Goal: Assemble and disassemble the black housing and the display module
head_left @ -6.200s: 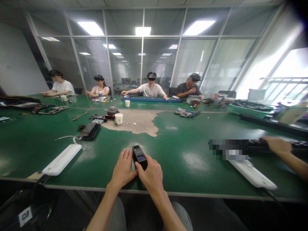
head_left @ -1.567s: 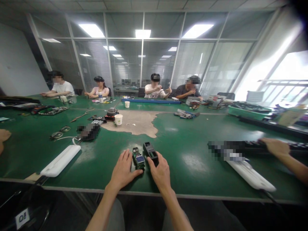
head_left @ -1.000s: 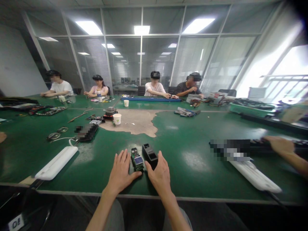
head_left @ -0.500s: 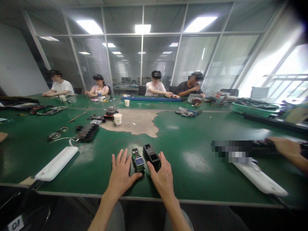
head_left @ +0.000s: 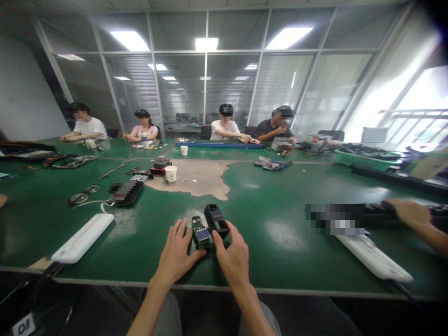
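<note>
A small green circuit board (head_left: pixel 200 235) with a grey-blue screen lies on the green table in front of me. My left hand (head_left: pixel 178 249) rests beside it, fingers stretched out along its left side and thumb near its lower end. Just right of the board is a black plastic housing (head_left: pixel 216 220) with cut-out openings. My right hand (head_left: pixel 233 249) grips the near end of this housing, thumb on the left and fingers on the right. Whether the housing is fully off the table I cannot tell.
White power strips lie to the left (head_left: pixel 84 238) and right (head_left: pixel 376 256). Paper cups (head_left: pixel 171 173), glasses (head_left: pixel 82 193) and gloves (head_left: pixel 271 163) are further off. At right another person's hand (head_left: pixel 409 212) reaches in. Several people sit across the table.
My right hand has closed on the black housing. The housing has shifted slightly away and to the left, closer to the board. My left hand has barely moved.
</note>
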Demonstrator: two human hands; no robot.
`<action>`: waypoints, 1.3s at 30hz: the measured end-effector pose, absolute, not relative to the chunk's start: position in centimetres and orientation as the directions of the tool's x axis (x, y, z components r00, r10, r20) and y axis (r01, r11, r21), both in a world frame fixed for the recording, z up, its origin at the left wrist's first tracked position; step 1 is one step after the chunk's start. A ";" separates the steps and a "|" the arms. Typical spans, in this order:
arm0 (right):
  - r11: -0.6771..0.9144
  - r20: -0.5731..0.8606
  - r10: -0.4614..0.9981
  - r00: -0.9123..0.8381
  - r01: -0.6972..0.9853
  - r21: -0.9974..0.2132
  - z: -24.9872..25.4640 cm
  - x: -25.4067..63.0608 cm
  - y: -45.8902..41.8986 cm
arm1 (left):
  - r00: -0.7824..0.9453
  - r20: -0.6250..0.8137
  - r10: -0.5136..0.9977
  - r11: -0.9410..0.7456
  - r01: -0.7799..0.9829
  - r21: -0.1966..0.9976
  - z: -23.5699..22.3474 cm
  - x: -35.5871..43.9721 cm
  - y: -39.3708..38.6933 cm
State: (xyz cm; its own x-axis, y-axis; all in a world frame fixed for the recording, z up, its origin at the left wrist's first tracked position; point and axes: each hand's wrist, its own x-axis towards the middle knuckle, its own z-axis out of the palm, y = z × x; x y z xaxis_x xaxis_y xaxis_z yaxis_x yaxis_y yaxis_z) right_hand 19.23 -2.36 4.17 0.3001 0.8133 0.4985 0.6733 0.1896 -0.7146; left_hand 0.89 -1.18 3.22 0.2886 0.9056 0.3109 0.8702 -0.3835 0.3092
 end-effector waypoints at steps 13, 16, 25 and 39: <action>0.222 0.497 0.852 0.166 0.746 -0.628 6.2 15.1 -2.8 | 0.286 0.354 0.891 -0.403 0.856 0.323 2.5 0.6 -0.9; 0.217 0.494 0.856 0.152 0.762 -0.610 5.6 15.1 -2.9 | 0.277 0.354 0.893 -0.396 0.859 0.326 2.5 0.6 -0.9; 0.219 0.482 0.866 0.130 0.769 -0.601 3.2 15.6 -3.5 | 0.266 0.317 0.910 -0.368 0.871 0.325 2.4 0.6 -0.8; 0.203 0.484 0.860 0.160 0.764 -0.613 3.4 14.8 -2.9 | 0.269 0.298 0.916 -0.353 0.893 0.278 2.4 0.7 -0.9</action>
State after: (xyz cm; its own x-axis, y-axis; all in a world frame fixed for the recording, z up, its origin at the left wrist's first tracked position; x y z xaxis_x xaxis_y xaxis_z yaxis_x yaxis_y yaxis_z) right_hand 14.80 -2.85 3.39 0.1601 0.8601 0.4844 0.7640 0.2027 -0.6125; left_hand 0.73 -0.87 2.39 0.2688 0.9158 0.2985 0.8934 -0.3528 0.2780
